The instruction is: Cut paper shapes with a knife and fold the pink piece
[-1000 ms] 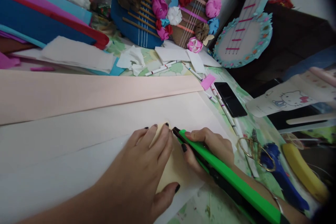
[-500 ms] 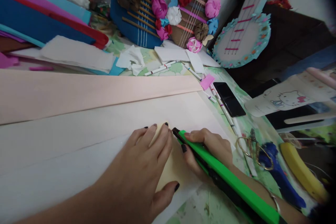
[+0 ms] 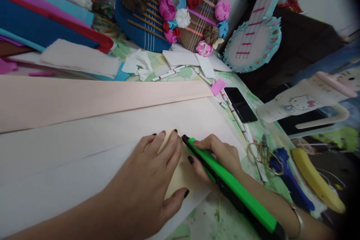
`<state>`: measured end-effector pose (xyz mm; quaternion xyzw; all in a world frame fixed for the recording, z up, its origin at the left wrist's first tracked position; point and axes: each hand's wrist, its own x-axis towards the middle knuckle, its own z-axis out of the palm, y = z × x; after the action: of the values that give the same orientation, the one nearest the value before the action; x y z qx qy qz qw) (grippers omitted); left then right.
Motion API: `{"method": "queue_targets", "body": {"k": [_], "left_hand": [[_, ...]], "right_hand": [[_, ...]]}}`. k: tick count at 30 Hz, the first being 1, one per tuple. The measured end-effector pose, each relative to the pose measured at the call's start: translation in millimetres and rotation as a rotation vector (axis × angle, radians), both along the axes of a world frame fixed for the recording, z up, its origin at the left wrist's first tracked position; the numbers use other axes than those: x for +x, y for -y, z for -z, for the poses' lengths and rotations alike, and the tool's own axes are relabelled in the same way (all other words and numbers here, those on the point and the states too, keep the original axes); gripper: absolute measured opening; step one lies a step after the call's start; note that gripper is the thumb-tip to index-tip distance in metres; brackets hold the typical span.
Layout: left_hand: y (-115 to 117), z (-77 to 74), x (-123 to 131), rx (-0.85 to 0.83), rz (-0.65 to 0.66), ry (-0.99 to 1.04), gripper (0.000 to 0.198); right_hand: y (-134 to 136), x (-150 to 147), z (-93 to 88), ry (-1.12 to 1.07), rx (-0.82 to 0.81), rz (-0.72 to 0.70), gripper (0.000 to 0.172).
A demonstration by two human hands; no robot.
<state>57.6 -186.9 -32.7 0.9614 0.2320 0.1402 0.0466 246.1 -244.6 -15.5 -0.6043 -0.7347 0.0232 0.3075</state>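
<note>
Head view of two bare hands at a paper-covered counter (image 3: pixel 204 219). The right grip (image 3: pixel 228 154) is closed around a green-and-black cutter (image 3: pixel 239 189), whose long axis runs obliquely, from the dark tip at upper left to the butt at lower right, back along the forearm. The left grip (image 3: pixel 144 182) holds nothing; it is spread flat, fingers pointing away from the wearer, pressing on a pale yellow card (image 3: pixel 182 174).

The governing relation is that of tip to card. The card lies beneath the left fingers and extends into the gap between the hands, to the left of the right grip; the tip stands at its far part, just beside the left index fingertip. The left hand is the nearer to the card, covering much of it, so its outline and long axis cannot be told. Whether the tip touches the surface is likewise unclear.

The support is a broad white sheet (image 3: pixel 64 191), marked with a faint drawn line (image 3: pixel 98 153) that runs leftward from the left hand. A peach strip (image 3: pixel 95 99) borders its far side. To the right lie a phone (image 3: pixel 241 105), scissors (image 3: pixel 263 153) and a pale tumbler (image 3: pixel 298 99). Decorated paper guitars, one of them blue (image 3: pixel 135 26), stand at the rear.
</note>
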Motion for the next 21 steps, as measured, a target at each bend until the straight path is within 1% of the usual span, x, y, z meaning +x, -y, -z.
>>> {"method": "queue_targets", "body": {"k": [5, 12, 16, 21], "left_hand": [[1, 0.0, -1, -0.007, -0.001, 0.004, 0.066], [1, -1.8, 1, -0.027, 0.000, -0.019, 0.067], [1, -1.5, 1, -0.013, 0.001, -0.021, 0.067], [1, -1.9, 1, -0.022, 0.002, -0.022, 0.067]], "right_hand": [[3, 1, 2.3, 0.045, 0.008, -0.020, 0.014], [4, -1, 1.8, 0.020, -0.015, -0.015, 0.015], [6, 1, 5.2, -0.004, 0.011, -0.013, 0.016], [6, 2, 11.2, 0.047, 0.049, -0.031, 0.015]]}}
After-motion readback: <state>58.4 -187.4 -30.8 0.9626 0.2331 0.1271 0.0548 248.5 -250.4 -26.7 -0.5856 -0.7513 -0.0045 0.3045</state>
